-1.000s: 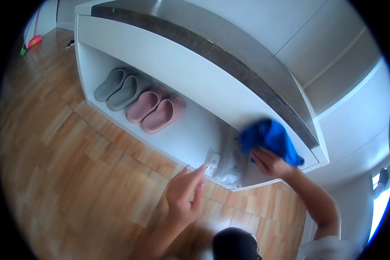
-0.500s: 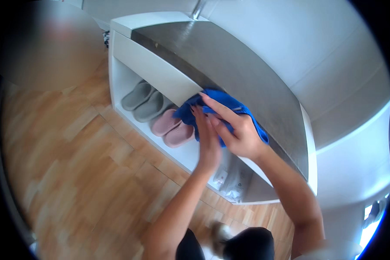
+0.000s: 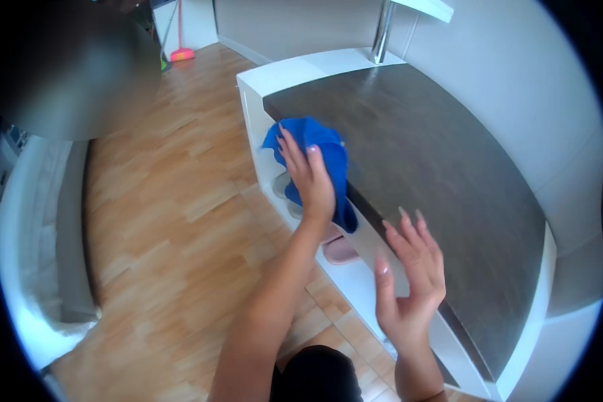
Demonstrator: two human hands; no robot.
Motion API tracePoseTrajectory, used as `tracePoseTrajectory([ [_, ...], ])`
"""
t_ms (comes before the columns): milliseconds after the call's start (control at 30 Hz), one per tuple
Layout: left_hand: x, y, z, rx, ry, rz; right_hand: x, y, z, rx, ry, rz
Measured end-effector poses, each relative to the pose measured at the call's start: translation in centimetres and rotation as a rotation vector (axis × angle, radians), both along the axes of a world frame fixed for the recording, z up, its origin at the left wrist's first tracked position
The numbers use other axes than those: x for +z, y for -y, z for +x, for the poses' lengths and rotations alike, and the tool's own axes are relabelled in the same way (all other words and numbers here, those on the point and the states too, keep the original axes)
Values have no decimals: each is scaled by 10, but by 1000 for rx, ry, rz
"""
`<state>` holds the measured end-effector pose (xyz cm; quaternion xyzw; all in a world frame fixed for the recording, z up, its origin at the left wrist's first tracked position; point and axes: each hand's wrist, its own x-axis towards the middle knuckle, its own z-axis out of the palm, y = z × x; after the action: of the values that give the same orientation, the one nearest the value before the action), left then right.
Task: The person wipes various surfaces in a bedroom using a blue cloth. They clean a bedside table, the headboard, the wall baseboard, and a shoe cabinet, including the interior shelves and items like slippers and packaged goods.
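My left hand (image 3: 308, 177) holds a crumpled blue cloth (image 3: 331, 144) at the far front edge of a low white cabinet (image 3: 301, 72) with a dark grey cushion-like top (image 3: 435, 174). The fingers lie along the cloth, which drapes down over the cabinet's front. My right hand (image 3: 412, 281) is empty, its fingers spread, over the front edge nearer to me. Below the cloth, pink slippers (image 3: 342, 251) show in the cabinet's lower shelf. Grey slippers (image 3: 281, 184) farther along are mostly hidden by the cloth and my left hand.
A metal post (image 3: 382, 33) rises from the cabinet's far end. Wood-patterned floor (image 3: 181, 201) spreads to the left, with a pale upholstered piece of furniture (image 3: 43, 234) beyond. A pink broom (image 3: 181, 53) stands at the back. A blurred round patch covers the upper left.
Both hands were together on the cloth; the right has let go and drawn back toward me, opening. My left hand has carried the cloth toward the cabinet's far end. The view has shifted.
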<state>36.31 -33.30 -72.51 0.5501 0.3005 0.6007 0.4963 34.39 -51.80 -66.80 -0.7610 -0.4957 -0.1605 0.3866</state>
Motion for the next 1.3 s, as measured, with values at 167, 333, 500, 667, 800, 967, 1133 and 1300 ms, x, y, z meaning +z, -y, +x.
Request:
tracePoseTrajectory([
  [167,4,37,9,-26,-21,-166,25,11,9,147,-332,3],
  [333,12,36,1,-21,111,-194,36,10,1,214,-479,-83],
  [500,2,3,-2,35,20,-94,29,-4,-11,91,-464,9],
  [667,2,-1,6,-8,36,-104,25,-28,-8,118,-442,152],
  [800,11,0,1,-32,-15,-107,23,-54,-12,96,-450,265],
  [967,-6,-29,-2,43,-59,349,-4,-108,-26,210,-231,355],
  [1133,-24,-119,-1,126,-126,391,-42,-166,-43,266,-58,217],
  [1300,-57,-194,12,200,11,248,-73,-201,-46,221,-68,11],
])
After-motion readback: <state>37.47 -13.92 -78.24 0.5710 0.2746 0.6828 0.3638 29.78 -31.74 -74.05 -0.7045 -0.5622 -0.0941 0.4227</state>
